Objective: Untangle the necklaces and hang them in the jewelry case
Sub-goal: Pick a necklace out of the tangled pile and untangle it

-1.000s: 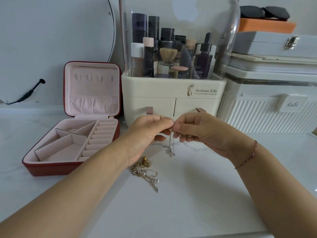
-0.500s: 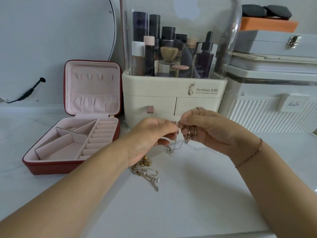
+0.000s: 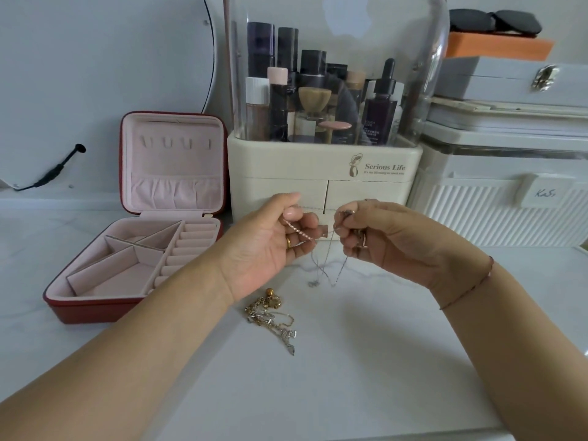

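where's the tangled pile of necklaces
In the head view, the tangled pile lies on the table just below the left hand, right of the jewelry case.

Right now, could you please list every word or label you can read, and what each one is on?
"Serious Life": front of the cream organizer.
Tagline beneath it: too small to read.
"KaSi", roughly, handwritten: tag on the white ribbed box.
Dark dropper bottle label: too blurred.

A home vanity: cosmetics organizer (image 3: 324,173) full of bottles, round mirror (image 3: 105,74), storage boxes (image 3: 509,198).
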`<state>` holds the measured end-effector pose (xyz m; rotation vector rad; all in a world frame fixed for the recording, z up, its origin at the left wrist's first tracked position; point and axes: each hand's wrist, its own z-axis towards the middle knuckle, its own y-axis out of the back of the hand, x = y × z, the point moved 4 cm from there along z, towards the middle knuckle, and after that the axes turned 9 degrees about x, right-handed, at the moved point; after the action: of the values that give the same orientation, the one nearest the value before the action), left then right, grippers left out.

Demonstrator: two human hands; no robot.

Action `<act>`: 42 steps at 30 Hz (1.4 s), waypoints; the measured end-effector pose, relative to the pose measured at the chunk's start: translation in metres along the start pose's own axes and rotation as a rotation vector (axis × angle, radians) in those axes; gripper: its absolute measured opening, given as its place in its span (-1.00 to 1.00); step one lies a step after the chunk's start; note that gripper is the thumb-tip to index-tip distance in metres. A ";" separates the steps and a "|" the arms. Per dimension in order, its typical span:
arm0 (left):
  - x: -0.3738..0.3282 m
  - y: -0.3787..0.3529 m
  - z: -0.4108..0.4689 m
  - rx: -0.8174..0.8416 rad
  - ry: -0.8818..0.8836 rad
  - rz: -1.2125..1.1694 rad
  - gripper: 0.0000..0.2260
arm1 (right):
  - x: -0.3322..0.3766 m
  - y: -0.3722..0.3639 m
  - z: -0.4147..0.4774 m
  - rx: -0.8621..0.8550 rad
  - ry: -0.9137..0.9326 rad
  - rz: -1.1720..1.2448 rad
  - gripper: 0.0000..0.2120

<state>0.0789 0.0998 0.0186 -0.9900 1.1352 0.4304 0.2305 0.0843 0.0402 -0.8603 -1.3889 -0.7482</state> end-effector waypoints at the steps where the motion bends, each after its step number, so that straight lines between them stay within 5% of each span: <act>1: -0.001 -0.001 0.000 0.007 -0.005 -0.013 -0.65 | 0.000 0.001 0.000 0.015 -0.001 0.057 -0.83; 16: -0.007 0.016 0.001 -0.152 -0.062 -0.048 -0.75 | 0.004 0.025 -0.002 -0.199 0.144 0.361 -0.80; 19: -0.007 0.017 0.001 -0.167 -0.067 -0.076 -0.74 | 0.005 0.024 -0.003 -0.194 0.133 0.345 -0.89; 26: -0.006 0.017 0.001 -0.193 -0.079 -0.103 -0.69 | 0.004 0.030 -0.004 -0.329 0.126 0.224 -0.75; 38: -0.006 0.013 0.000 -0.169 -0.086 -0.120 -0.79 | 0.004 0.026 -0.002 -0.340 0.139 0.400 -0.76; 42: -0.007 0.015 -0.001 -0.170 -0.093 -0.107 -0.78 | 0.005 0.029 -0.005 -0.412 0.143 0.221 -0.75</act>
<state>0.0647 0.1085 0.0186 -1.1614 0.9691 0.4878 0.2583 0.0952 0.0434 -1.2334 -1.0062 -0.9205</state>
